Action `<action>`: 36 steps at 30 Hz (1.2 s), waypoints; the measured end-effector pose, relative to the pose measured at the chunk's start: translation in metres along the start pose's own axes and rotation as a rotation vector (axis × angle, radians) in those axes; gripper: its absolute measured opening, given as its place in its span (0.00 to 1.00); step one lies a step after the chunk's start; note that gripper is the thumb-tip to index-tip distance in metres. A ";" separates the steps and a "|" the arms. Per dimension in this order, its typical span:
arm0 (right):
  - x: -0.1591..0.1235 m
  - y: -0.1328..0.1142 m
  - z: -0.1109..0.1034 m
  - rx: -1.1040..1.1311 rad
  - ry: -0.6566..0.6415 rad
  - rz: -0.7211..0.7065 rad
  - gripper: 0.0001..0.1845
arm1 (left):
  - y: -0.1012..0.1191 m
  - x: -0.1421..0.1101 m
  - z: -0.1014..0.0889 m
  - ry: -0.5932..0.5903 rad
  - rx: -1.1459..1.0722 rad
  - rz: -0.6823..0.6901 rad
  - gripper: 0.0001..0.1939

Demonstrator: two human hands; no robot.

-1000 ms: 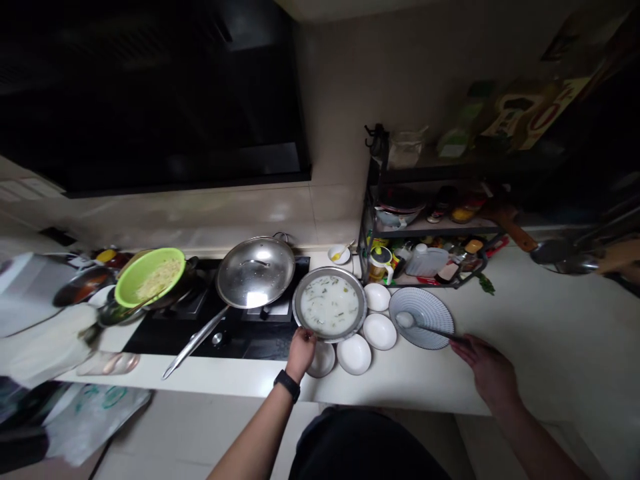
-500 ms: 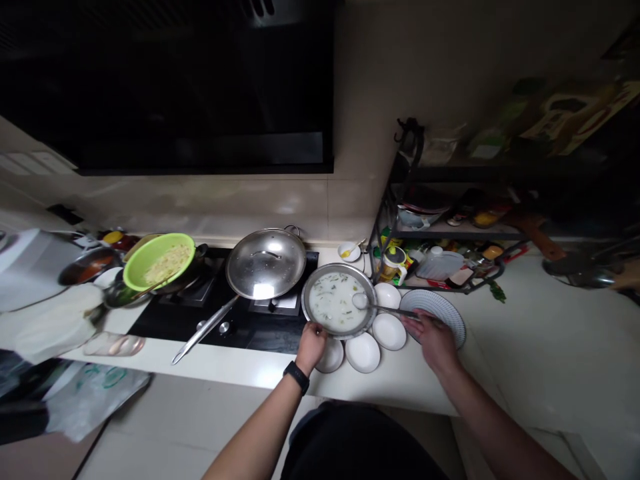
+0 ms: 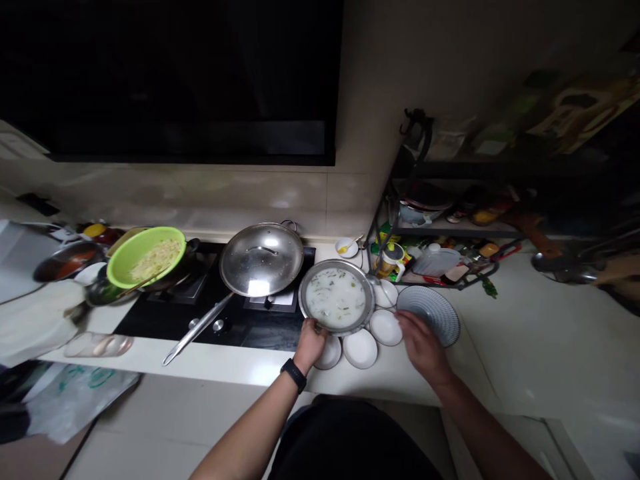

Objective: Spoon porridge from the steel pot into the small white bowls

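My left hand [image 3: 311, 343], below a black watch, is closed on the near rim of a metal basin [image 3: 371, 303]. The basin holds milky white soup [image 3: 336, 297] with green bits. To the right, my right hand [image 3: 421, 340] is wrapped round the handle of a ladle [image 3: 372, 279]. The ladle's head, blurred, is at the basin's right rim, beside the farthest small bowl [image 3: 385, 294]. More small white bowls, a right one [image 3: 385, 328], a front one [image 3: 361, 349] and a left one [image 3: 330, 353], curve round the basin. A large patterned plate [image 3: 447, 313] lies partly behind my right hand.
Left of the basin, a lidded wok [image 3: 261, 261] sits on the black hob [image 3: 231, 337], its long handle pointing at me. A green colander [image 3: 117, 263] with pale food rests farther left. A spice rack [image 3: 450, 233] stands at the back right, near a small dish [image 3: 346, 247] with a spoon.
The ladle's head has moved from over the soup to the basin's right rim. My right hand has shifted slightly left and nearer me. My left hand still grips the rim.
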State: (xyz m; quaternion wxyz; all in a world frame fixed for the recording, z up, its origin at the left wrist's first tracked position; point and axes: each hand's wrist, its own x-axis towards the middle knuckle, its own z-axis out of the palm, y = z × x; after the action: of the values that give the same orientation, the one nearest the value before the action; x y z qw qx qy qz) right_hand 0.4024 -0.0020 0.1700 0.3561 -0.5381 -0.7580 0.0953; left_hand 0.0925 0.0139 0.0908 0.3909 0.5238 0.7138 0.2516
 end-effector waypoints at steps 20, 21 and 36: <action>-0.085 0.109 -0.062 0.603 0.433 0.958 0.22 | 0.009 0.000 0.004 0.099 0.137 -0.103 0.13; -0.086 0.111 -0.061 0.701 0.503 1.007 0.22 | 0.010 -0.001 0.005 0.108 0.144 -0.101 0.12; -0.024 0.063 -0.062 0.905 0.598 0.928 0.24 | 0.008 -0.006 -0.012 -0.019 0.014 -0.028 0.05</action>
State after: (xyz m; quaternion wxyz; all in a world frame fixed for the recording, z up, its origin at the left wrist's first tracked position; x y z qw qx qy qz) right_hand 0.4930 -0.0128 0.1717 0.6599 -0.6076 -0.2065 0.3906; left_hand 0.0881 0.0119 0.1054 0.3973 0.5188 0.7192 0.2362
